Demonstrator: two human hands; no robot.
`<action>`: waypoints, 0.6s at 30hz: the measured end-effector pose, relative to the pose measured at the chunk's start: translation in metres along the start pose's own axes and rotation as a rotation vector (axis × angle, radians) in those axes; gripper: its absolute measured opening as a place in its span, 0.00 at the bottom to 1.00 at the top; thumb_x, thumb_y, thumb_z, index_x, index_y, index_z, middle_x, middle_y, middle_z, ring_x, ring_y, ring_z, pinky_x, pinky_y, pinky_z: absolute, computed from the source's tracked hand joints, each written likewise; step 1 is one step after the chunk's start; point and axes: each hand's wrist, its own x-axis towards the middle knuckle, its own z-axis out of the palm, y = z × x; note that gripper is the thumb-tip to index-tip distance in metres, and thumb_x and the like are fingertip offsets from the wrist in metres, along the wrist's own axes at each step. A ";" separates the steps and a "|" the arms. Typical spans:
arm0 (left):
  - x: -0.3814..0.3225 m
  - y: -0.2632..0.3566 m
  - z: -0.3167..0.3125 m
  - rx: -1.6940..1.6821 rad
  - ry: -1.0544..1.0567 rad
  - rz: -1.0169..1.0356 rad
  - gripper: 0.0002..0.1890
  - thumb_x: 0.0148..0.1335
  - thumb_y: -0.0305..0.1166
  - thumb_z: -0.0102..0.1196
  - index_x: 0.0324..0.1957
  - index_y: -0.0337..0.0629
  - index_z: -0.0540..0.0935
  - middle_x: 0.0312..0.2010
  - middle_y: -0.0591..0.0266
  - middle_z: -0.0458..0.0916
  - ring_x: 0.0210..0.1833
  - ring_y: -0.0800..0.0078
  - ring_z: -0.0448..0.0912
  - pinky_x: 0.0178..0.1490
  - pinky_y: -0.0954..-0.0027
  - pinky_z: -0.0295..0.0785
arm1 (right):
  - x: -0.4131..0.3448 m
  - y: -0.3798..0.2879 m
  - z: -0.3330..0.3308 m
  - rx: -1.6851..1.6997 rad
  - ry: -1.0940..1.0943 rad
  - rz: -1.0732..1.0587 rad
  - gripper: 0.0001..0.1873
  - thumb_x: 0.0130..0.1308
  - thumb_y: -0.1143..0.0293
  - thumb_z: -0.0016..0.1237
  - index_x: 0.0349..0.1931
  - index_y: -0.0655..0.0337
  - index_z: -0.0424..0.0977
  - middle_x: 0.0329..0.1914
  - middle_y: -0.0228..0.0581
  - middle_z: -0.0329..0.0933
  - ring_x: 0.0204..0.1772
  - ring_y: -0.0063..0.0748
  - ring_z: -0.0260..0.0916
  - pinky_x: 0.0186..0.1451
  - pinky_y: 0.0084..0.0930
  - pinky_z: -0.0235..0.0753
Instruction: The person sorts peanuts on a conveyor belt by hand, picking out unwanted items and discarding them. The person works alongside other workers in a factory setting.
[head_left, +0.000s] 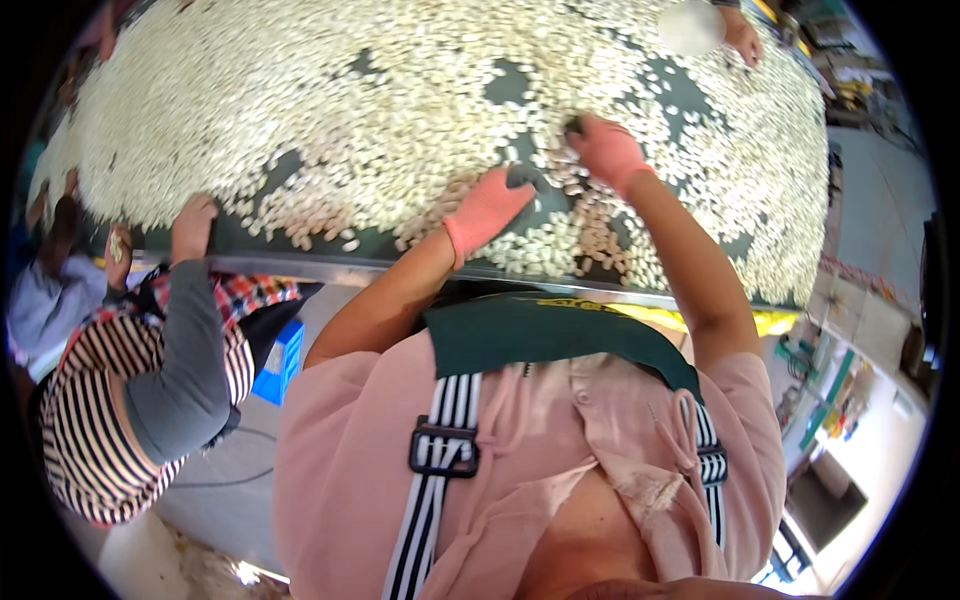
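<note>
Many pale, bean-like kernels (315, 97) lie over a dark belt-like surface (679, 94) before me. My left hand (496, 206), in a pink glove with dark fingertips, is low over the surface near its front edge, among the kernels. Farther out and to the right, my right hand (606, 150) wears a matching glove and touches or hovers just over the kernels. The fingers of both hands are blurred and curled, so I cannot tell whether they hold any kernels. Between and below the hands lie browner kernels (596, 232) beside whiter ones (547, 247).
A metal rim (337, 271) runs along the near edge. At left, a co-worker in a striped garment (112, 420) has both hands at the surface. Another person's hand (742, 37) is at the far right. A blue plastic crate (281, 364) stands below the edge.
</note>
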 end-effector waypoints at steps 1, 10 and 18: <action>-0.007 0.000 -0.017 0.111 0.234 -0.002 0.12 0.63 0.31 0.49 0.42 0.34 0.81 0.34 0.55 0.84 0.37 0.65 0.81 0.44 0.65 0.73 | -0.004 -0.001 -0.008 0.294 -0.101 0.097 0.16 0.74 0.62 0.38 0.46 0.67 0.72 0.31 0.40 0.78 0.32 0.34 0.75 0.39 0.28 0.77; -0.038 -0.028 -0.053 0.464 0.353 -0.150 0.24 0.66 0.41 0.47 0.61 0.42 0.69 0.41 0.42 0.82 0.44 0.45 0.81 0.51 0.53 0.75 | -0.012 -0.036 0.020 2.005 -0.658 -0.010 0.14 0.78 0.59 0.36 0.38 0.57 0.71 0.28 0.26 0.66 0.22 0.13 0.55 0.18 0.09 0.52; 0.017 -0.004 -0.119 0.396 0.592 0.036 0.16 0.65 0.37 0.52 0.51 0.41 0.78 0.40 0.43 0.82 0.44 0.46 0.80 0.49 0.54 0.74 | 0.040 -0.056 0.033 0.387 0.104 0.068 0.17 0.70 0.63 0.44 0.50 0.66 0.76 0.33 0.48 0.81 0.33 0.43 0.75 0.43 0.32 0.75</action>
